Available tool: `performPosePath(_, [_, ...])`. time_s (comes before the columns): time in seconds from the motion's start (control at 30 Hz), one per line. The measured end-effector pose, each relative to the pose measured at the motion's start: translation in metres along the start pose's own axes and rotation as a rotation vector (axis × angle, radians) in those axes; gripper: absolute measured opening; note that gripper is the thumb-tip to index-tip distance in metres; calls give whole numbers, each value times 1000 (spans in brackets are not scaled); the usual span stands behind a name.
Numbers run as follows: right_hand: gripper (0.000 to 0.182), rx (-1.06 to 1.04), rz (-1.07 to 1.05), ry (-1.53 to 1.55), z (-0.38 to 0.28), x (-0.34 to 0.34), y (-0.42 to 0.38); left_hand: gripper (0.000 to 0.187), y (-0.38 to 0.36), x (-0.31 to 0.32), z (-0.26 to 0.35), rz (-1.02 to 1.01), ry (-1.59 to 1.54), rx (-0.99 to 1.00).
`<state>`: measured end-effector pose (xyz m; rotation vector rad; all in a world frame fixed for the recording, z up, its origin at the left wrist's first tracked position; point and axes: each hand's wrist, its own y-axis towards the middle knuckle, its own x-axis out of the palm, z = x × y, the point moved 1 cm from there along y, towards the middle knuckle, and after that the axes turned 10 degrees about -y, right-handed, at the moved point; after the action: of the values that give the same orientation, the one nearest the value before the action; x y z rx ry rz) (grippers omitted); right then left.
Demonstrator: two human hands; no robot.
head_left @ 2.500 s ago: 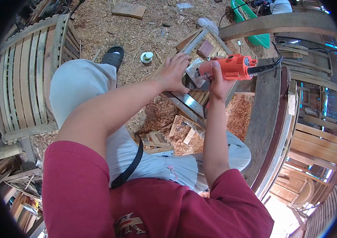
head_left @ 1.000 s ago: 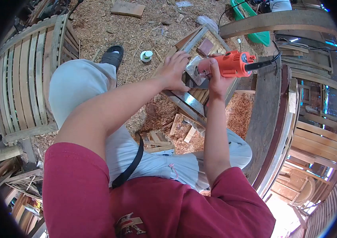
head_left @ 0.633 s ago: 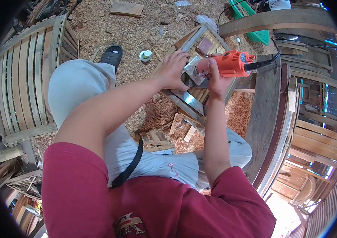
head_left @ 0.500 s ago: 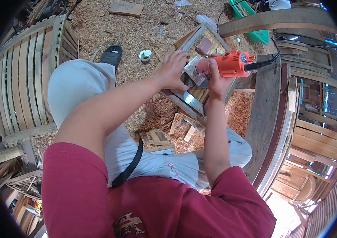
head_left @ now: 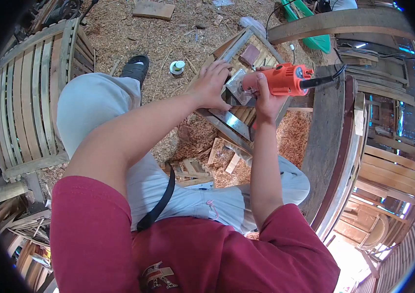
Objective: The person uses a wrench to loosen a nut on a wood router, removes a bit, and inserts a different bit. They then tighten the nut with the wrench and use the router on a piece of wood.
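My right hand [head_left: 268, 97] is wrapped round the orange power tool [head_left: 285, 79], whose black cord runs off to the right. The tool's clear base [head_left: 237, 86] rests over the slatted wooden piece [head_left: 242, 113]. My left hand [head_left: 212, 85] lies at the left edge of that piece, fingers spread, thumb beside the base; whether it presses on a part there is hidden. A metal strip [head_left: 232, 122] lies just below my left thumb. Beyond the base sits a brown block [head_left: 250, 55].
A slatted wooden crate [head_left: 29, 97] stands at the left. A thick beam [head_left: 325, 141] runs along the right. A curved wooden piece [head_left: 344, 24] and a green tray [head_left: 315, 39] are at the upper right. A small white cup [head_left: 177, 67] stands on the shavings.
The view has shifted slightly. Both hands and the orange tool keep nearly the same places on the wooden piece.
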<state>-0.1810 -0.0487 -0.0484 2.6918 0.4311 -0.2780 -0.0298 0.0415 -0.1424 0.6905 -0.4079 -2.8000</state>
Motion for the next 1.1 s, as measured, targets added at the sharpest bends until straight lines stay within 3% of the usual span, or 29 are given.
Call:
performPosePath(0.17, [55,5,5,22,-6,1,-1,92,0,2,-1,12,17,7])
performPosePath(0.27, [50,5,11,27,-7,1,-2,103,1,-2,0,-80,26,-46])
performPosePath(0.43, [43,-17,15,21,-8,1,-2,97,0,1,-1,-18,23,-5])
performPosePath(1.1, [58,-1,0,31,-4,-7,-6,91,0,-1,1,-16,26,-6])
